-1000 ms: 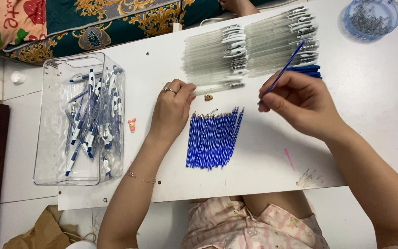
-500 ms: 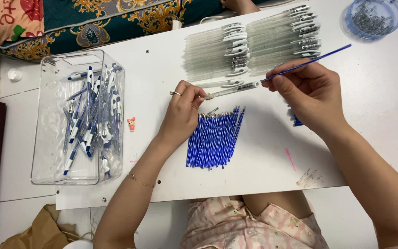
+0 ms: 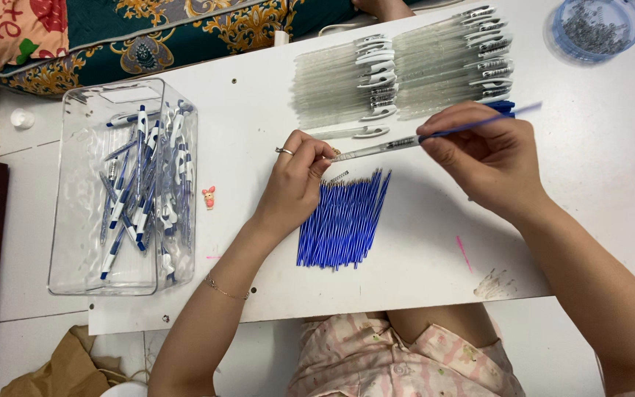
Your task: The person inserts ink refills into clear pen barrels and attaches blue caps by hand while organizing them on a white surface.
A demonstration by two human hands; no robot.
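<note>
Left hand (image 3: 295, 180) pinched shut on the tip end of a clear pen barrel (image 3: 376, 147), ring on one finger, thin bracelet at the wrist. Right hand (image 3: 483, 158) closed on a thin blue refill (image 3: 479, 125), fingertips pressing it where it meets the open rear end of the barrel, far end of the refill sticking out past the knuckles toward upper right. Barrel held just above the white table (image 3: 589, 191), nearly level, between the two hands. Directly below, a fanned pile of blue refills (image 3: 343, 220) lying flat, just beside the left fingers. Beyond the hands, two rows of clear barrels with clips (image 3: 406, 70), side by side. Far left, a clear plastic bin (image 3: 75, 220) holding finished blue-and-white pens. Upper right corner, a round blue-tinted dish (image 3: 560, 33) of small metal parts. Near the bin, a tiny pink figure (image 3: 208, 197).
</note>
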